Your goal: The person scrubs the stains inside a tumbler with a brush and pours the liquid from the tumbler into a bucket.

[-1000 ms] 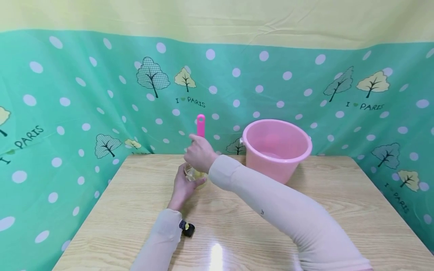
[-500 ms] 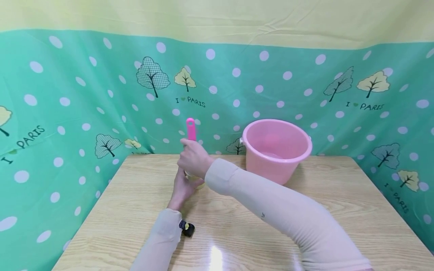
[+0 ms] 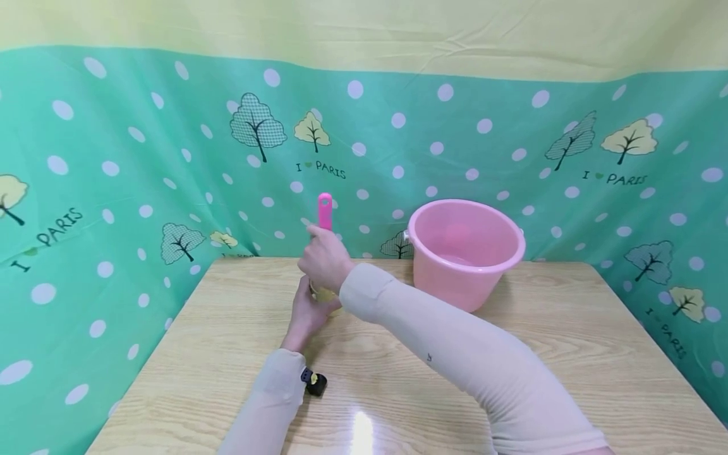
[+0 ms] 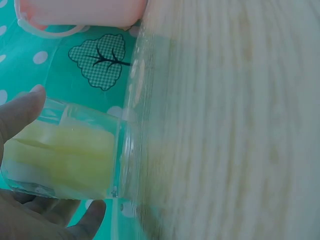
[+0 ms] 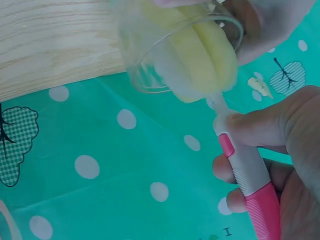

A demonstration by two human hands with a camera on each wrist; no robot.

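Observation:
My left hand (image 3: 307, 313) curls round a clear drinking glass (image 4: 65, 112) standing on the table, thumb on one side and fingers on the other. In my right hand (image 3: 327, 258) is a sponge cup brush with a white and pink handle (image 5: 252, 172), its pink end pointing up. The brush's yellow and white sponge head (image 5: 207, 55) sits inside the glass, pressed in at the mouth and filling much of it. In the head view my right hand hides most of the glass.
A pink bucket (image 3: 455, 284) stands at the back of the wooden table (image 3: 398, 385), right of the glass. A green polka-dot cloth (image 3: 432, 126) hangs behind and along both sides. A small black device (image 3: 315, 383) is strapped to my left wrist.
The right hand and brush handle have shifted left, dipped, then risen slightly, with the sponge still at the glass. My left hand keeps its hold on the glass.

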